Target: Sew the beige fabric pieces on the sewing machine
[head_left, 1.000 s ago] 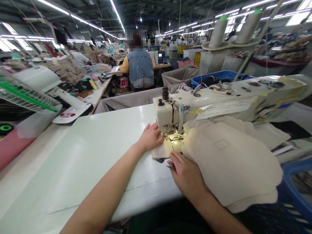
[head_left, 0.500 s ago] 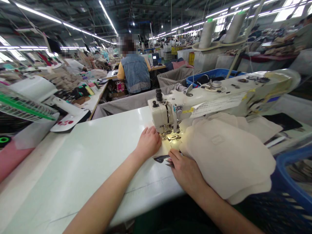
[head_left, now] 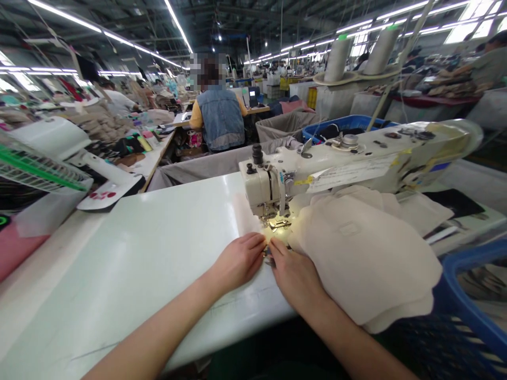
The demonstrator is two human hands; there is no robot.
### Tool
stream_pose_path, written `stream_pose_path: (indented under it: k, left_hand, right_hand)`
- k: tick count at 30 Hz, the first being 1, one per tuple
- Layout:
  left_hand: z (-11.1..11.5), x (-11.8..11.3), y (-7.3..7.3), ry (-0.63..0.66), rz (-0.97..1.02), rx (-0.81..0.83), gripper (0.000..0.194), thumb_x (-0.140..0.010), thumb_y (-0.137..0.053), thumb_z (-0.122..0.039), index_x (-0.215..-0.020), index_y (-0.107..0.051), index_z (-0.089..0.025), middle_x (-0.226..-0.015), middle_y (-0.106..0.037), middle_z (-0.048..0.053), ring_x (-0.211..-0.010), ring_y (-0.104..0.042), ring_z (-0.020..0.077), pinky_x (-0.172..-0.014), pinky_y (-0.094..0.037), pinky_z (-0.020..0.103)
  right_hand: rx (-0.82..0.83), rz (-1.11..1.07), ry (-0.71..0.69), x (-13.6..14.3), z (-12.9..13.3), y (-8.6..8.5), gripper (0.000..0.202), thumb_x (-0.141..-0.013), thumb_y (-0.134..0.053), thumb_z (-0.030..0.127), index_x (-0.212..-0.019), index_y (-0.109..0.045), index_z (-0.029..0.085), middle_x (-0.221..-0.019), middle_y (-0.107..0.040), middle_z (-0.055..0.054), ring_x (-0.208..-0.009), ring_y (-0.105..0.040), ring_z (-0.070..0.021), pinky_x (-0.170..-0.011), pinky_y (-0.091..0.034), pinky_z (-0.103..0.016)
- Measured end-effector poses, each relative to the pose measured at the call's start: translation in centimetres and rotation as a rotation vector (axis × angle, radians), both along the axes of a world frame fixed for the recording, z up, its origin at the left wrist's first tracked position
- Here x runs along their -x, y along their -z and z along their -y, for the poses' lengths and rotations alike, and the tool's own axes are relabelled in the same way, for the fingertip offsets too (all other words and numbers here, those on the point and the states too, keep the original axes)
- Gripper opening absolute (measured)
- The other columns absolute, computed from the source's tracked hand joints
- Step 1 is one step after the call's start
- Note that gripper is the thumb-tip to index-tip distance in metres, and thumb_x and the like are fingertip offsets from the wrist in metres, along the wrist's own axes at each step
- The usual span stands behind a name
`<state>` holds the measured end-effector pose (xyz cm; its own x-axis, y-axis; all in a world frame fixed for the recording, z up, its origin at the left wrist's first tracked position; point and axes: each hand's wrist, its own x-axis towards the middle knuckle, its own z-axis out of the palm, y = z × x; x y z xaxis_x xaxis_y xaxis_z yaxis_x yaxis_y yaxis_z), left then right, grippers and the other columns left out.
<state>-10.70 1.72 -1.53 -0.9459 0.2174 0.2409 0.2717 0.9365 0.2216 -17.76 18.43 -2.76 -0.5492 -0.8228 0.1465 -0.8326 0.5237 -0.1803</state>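
My left hand [head_left: 244,257] is closed at the front of the sewing machine [head_left: 263,184], its fingertips pinching the near edge of a pale beige fabric piece [head_left: 246,214]. That piece lies flat on the table, left of the needle area and partly under the machine head. Close beside it, my right hand [head_left: 297,272] is closed, fingertips almost touching the left ones. Small dark metal blades, apparently thread snips [head_left: 270,260], poke out from under its fingers; their handles are hidden. A lit metal presser foot and guide [head_left: 279,224] sits just beyond both hands.
Stacked beige fabric panels [head_left: 368,253] lie right of the needle. A blue basket [head_left: 455,274] stands at the right edge, a white fan [head_left: 51,142] at the left. Thread cones [head_left: 337,59] rise behind the machine. A person in a denim vest [head_left: 221,119] sits ahead.
My left hand has moved toward me from beside the needle to meet the right fingertips. The beige piece now shows left of the machine head. The right hand has shifted slightly left.
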Motion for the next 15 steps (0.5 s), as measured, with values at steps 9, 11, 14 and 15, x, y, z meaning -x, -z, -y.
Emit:
stream_pose_path:
  k: [9, 11, 14, 15]
  left_hand:
    - [2.4, 2.5, -0.2, -0.020, -0.042, 0.073, 0.028, -0.100, -0.042, -0.019, -0.111, -0.068, -0.014, -0.116, -0.069, 0.013, -0.109, -0.065, 0.0254, -0.098, -0.057, 0.040]
    - [2.5, 2.6, 0.0, -0.023, -0.061, 0.076, 0.028, -0.100, -0.042, -0.019, -0.110, -0.068, -0.012, -0.115, -0.070, 0.014, -0.108, -0.065, 0.0257, -0.097, -0.058, 0.041]
    - [2.5, 2.6, 0.6, -0.047, -0.103, 0.066, 0.029, -0.100, -0.044, -0.020, -0.115, -0.066, -0.012, -0.117, -0.069, 0.015, -0.109, -0.065, 0.0262, -0.097, -0.057, 0.042]
    - [2.6, 2.5, 0.9, -0.056, -0.116, 0.061, 0.029, -0.100, -0.044, -0.020, -0.117, -0.066, -0.012, -0.119, -0.069, 0.015, -0.110, -0.065, 0.0263, -0.097, -0.057, 0.042]
  right_hand:
    - [0.021, 0.061, 0.049, 0.6, 1.2, -0.1, 0.035, -0.098, -0.050, 0.011, -0.131, -0.061, 0.017, -0.137, -0.065, -0.008, -0.089, -0.075, -0.0207, -0.072, -0.058, -0.030]
    - [0.024, 0.075, 0.046, 0.4, 0.9, 0.1, 0.036, -0.098, -0.051, 0.012, -0.133, -0.060, 0.017, -0.140, -0.063, -0.008, -0.090, -0.074, -0.0207, -0.074, -0.058, -0.031]
    - [0.023, 0.081, 0.044, 0.1, 0.3, 0.4, 0.036, -0.098, -0.053, 0.014, -0.133, -0.061, 0.017, -0.143, -0.062, -0.007, -0.091, -0.074, -0.0208, -0.077, -0.058, -0.032]
    - [0.028, 0.078, 0.042, 0.1, 0.2, 0.4, 0.035, -0.098, -0.053, 0.014, -0.133, -0.061, 0.017, -0.143, -0.061, -0.007, -0.092, -0.074, -0.0209, -0.078, -0.058, -0.031]
